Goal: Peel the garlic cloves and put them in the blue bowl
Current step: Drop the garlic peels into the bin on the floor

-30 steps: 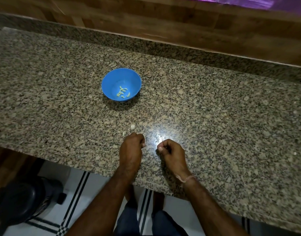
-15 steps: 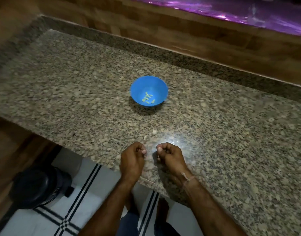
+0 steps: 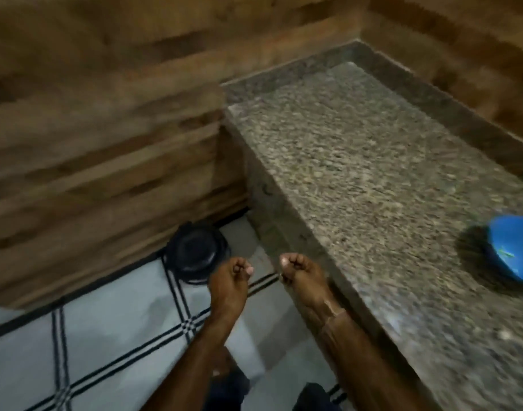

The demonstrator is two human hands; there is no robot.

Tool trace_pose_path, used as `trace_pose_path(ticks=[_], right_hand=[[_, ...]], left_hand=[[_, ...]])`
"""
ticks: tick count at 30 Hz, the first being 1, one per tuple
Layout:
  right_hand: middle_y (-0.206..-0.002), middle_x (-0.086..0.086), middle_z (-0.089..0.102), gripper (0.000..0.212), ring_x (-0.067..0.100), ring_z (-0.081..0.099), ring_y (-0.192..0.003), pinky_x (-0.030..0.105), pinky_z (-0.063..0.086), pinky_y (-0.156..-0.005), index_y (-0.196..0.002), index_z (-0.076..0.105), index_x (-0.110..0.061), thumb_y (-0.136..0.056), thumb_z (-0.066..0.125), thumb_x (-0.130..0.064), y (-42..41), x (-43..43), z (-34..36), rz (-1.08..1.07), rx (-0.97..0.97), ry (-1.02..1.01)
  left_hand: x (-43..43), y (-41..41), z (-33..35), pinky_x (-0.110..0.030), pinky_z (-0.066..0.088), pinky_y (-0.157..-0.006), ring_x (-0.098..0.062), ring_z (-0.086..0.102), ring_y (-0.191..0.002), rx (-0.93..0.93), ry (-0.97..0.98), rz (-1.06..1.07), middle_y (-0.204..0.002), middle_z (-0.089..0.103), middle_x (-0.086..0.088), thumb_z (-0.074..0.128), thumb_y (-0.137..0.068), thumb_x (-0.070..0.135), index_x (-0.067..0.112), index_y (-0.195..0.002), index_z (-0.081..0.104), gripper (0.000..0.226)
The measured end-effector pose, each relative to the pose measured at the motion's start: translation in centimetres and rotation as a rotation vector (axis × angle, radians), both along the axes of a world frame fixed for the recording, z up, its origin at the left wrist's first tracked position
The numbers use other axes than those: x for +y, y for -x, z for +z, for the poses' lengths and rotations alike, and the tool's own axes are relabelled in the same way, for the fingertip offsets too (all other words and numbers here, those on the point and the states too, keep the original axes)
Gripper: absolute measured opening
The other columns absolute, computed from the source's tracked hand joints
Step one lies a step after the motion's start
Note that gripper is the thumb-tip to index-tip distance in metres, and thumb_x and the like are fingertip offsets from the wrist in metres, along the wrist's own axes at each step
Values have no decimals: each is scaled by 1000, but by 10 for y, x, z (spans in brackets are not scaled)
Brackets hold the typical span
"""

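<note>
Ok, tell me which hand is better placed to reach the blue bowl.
Right, probably. The right hand is beside the counter edge, on the side of the blue bowl; the left hand is over the floor tiles, nearer the black bin.

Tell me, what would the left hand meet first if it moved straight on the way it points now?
Probably the grey floor between the black bin and the counter's side, then the wooden wall. The left hand aims just right of the bin; depth is unclear.
</note>
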State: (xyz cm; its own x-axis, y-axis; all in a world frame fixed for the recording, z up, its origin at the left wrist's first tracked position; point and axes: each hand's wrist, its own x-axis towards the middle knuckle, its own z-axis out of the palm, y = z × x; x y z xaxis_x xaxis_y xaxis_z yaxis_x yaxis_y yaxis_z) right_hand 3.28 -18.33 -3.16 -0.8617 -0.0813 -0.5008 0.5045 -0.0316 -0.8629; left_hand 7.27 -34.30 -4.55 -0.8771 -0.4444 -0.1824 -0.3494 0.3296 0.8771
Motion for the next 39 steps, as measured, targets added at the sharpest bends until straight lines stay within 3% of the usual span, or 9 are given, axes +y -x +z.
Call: trace_pose_path(ticks=[3, 8, 16, 21, 26, 31, 33, 37, 39], right_hand=[[-72, -3, 64, 14, 11, 57, -69, 25, 53, -70, -89, 68, -13, -101, 64, -7, 10, -76, -5, 87, -25, 28], [-63, -10, 64, 25, 6, 58, -64, 22, 53, -65, -80, 67, -16, -101, 63, -3, 33, -169, -12, 224, -47, -29], [-79, 5, 68, 23, 16, 62, -73, 25, 57, -68, -82, 69, -12, -98, 63, 3, 73, -265, -45, 358, -81, -85], [-72, 4, 69, 18, 11, 67, -59, 19, 55, -56, -83, 71, -5, -97, 64, 5, 98, -297, -86, 290, -209, -118], [-85, 20, 59, 9, 23, 54, -69, 17, 51, -56, -94, 65, 9, -96, 58, 14, 124, -326, -185, 123, -327, -144], [-66, 8, 64, 27, 20, 58, -65, 29, 53, -60, -75, 71, -7, -96, 63, 9, 169, -342, -320, 216, -493, -168], [-68, 9, 64, 31, 20, 58, -62, 25, 53, -52, -73, 68, -7, -94, 62, 15, 185, -356, -371, 222, -514, -177], [-76, 12, 65, 22, 22, 64, -61, 26, 57, -48, -78, 60, -4, -93, 69, 10, 207, -373, -447, 150, -540, -174], [-76, 10, 67, 16, 18, 66, -56, 27, 55, -48, -86, 59, -5, -95, 71, 1, 211, -376, -466, 148, -566, -193]], left_hand=[[-69, -3, -2, -42, 54, -69, -23, 66, -72, -9, 14, 80, -71, 68, -6, 67, -91, 0, 12, -76, 67, 20], [-152, 3, 1, -4, 45, -66, 12, 61, -67, 11, -35, 250, -73, 67, 10, 66, -87, -13, 24, -73, 64, 39], [-237, 12, -34, -3, 43, -69, -4, 66, -77, -78, -42, 390, -79, 72, 6, 70, -89, -3, 17, -78, 70, 23], [-265, 33, -81, -16, 46, -71, -9, 65, -77, -201, -65, 390, -78, 70, 5, 71, -93, 7, 18, -79, 68, 17], [-275, 65, -182, -42, 57, -75, -26, 69, -75, -390, -324, 499, -71, 73, -1, 76, -90, 12, 19, -75, 72, 17], [-284, 120, -304, -29, 46, -55, -22, 54, -59, -518, -624, 708, -66, 62, -11, 73, -90, 1, 7, -76, 70, 16], [-290, 143, -345, -27, 46, -55, -22, 56, -65, -574, -633, 760, -78, 64, -13, 76, -89, 5, 7, -82, 67, 12], [-304, 166, -406, -32, 53, -75, -17, 61, -74, -590, -598, 707, -102, 72, -13, 82, -87, 18, 17, -81, 62, 21], [-307, 173, -421, -18, 53, -63, -20, 64, -83, -596, -594, 736, -119, 71, -16, 82, -88, 21, 10, -105, 67, 25]])
